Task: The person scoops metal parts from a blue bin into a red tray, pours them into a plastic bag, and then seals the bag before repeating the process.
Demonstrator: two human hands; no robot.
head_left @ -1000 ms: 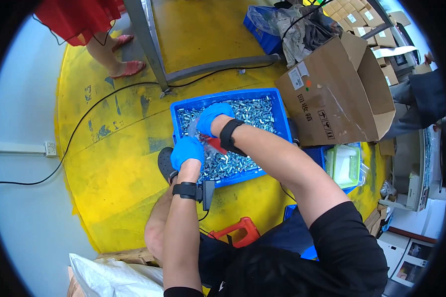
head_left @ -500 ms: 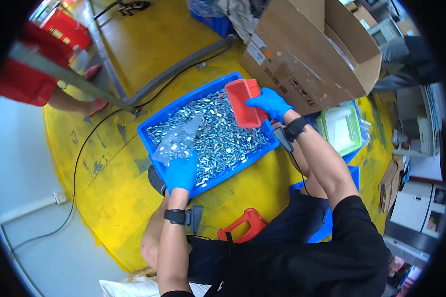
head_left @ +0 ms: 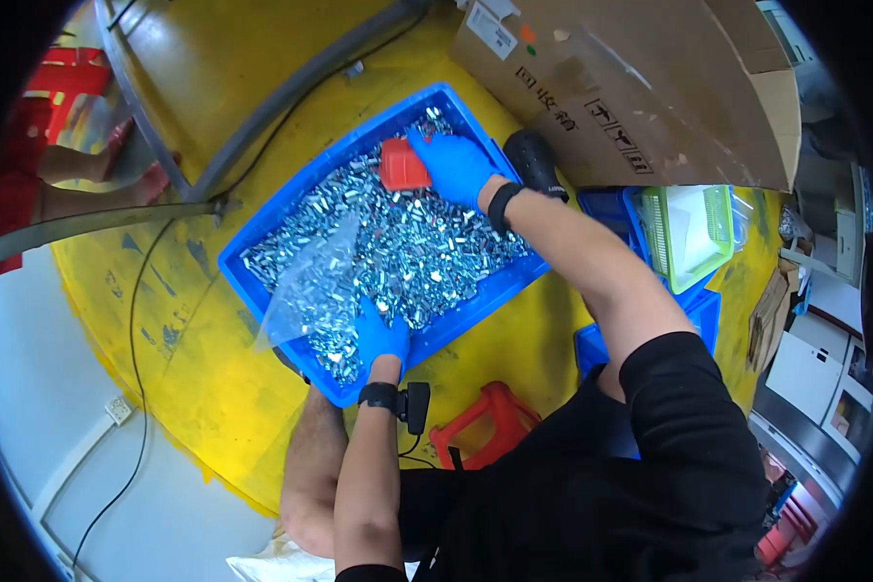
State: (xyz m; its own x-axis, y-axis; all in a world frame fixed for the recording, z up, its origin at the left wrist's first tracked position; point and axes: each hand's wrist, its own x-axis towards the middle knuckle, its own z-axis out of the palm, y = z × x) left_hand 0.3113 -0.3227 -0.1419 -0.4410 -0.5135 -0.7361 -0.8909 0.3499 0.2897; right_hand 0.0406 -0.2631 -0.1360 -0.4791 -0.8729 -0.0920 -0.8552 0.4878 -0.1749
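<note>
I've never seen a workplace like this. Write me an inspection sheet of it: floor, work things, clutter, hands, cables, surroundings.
Surface: yellow floor, scuffed in places.
Job's things: blue tub filled with small metal pieces; red plastic bin above them; clear plastic bag overhanging the tub's left edge.
Clutter: cardboard box and green basket to the right.
Grippers: two blue-gloved hands; right hand holds the bin, left hand touches the pieces; whether it grips the bag is unclear.
Cables: black cable across the floor, left.
Surroundings: white wall with socket; another person's legs, upper left.
</note>
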